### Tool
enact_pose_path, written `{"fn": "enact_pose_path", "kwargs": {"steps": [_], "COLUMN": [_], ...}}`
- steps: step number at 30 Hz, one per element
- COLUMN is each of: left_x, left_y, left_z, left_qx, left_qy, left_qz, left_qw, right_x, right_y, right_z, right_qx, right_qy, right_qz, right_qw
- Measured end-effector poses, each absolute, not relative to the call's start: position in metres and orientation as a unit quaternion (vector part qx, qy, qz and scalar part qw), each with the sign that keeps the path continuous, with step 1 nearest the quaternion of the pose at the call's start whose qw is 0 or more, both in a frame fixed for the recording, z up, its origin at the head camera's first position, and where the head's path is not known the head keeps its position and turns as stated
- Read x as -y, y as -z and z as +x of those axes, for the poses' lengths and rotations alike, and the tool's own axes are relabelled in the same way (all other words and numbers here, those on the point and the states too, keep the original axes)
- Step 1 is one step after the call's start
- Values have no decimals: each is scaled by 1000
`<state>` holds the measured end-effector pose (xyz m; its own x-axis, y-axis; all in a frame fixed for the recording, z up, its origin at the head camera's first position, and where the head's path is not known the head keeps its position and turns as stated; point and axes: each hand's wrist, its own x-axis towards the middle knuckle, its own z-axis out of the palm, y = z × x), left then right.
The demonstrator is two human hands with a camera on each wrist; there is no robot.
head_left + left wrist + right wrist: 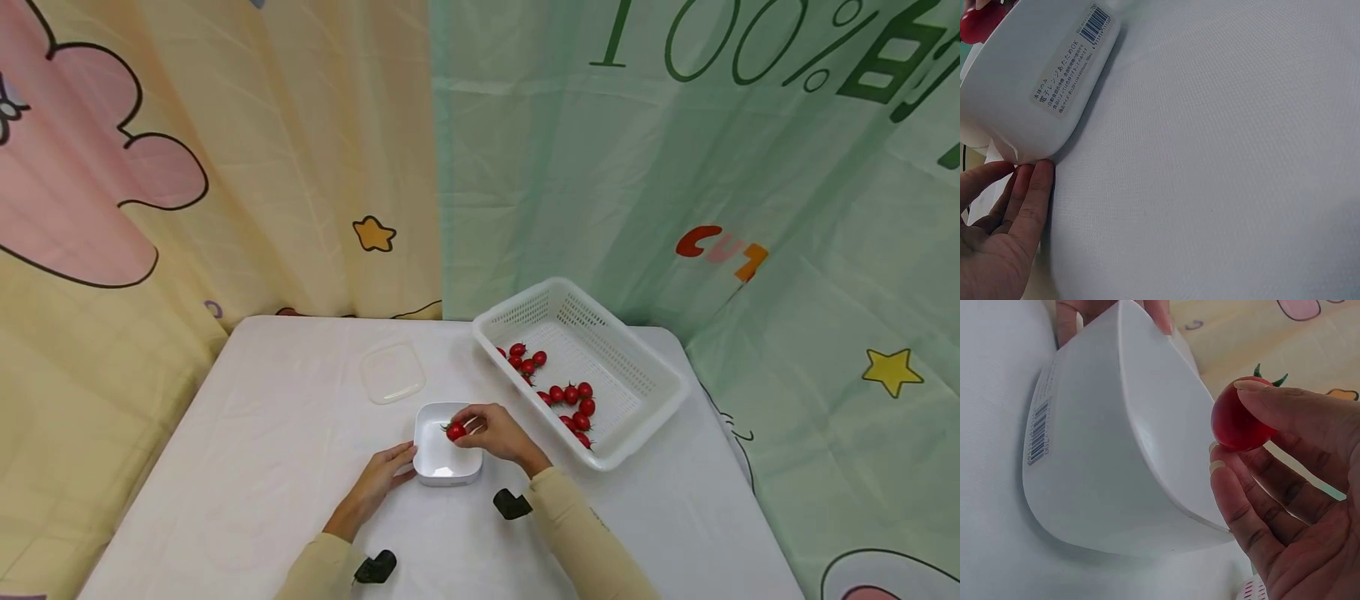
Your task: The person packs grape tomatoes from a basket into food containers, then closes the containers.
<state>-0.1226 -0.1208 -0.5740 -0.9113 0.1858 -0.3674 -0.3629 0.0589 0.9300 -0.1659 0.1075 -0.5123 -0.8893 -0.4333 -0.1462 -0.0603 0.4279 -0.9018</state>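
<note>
Red tomato (pixel 455 431) sits just below frame center, over the white container (pixel 446 462). Right hand (pixel 495 433) pinches it between thumb and fingertips. Left hand (pixel 381 477), lower center, fingers extended, touches container's left side. Translucent lid (pixel 392 372) lies up-left of container. White basket (pixel 663 408), right of center, holds more tomatoes (pixel 572 394).

two hands (pixel 501 433), one container (pixel 448 480), one basket (pixel 611 346)
</note>
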Motion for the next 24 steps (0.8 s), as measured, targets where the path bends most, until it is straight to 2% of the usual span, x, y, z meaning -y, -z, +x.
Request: {"fn": "enact_pose_path", "kwargs": {"steps": [9, 17, 24], "left_x": [125, 120, 122], "left_y": [575, 576, 577], "left_z": [-121, -123, -121], "left_qx": [-698, -693, -699], "left_qy": [-690, -690, -686], "left_qz": [-6, -54, -59], "left_qw": [193, 201, 194], "right_x": [-99, -94, -97], "right_y": [513, 514, 514], "right_z": [-158, -153, -153], "right_qx": [-838, -849, -840], "right_qy": [484, 460, 462], "right_qz": [-172, -183, -207], "right_qw": [185, 186, 193]}}
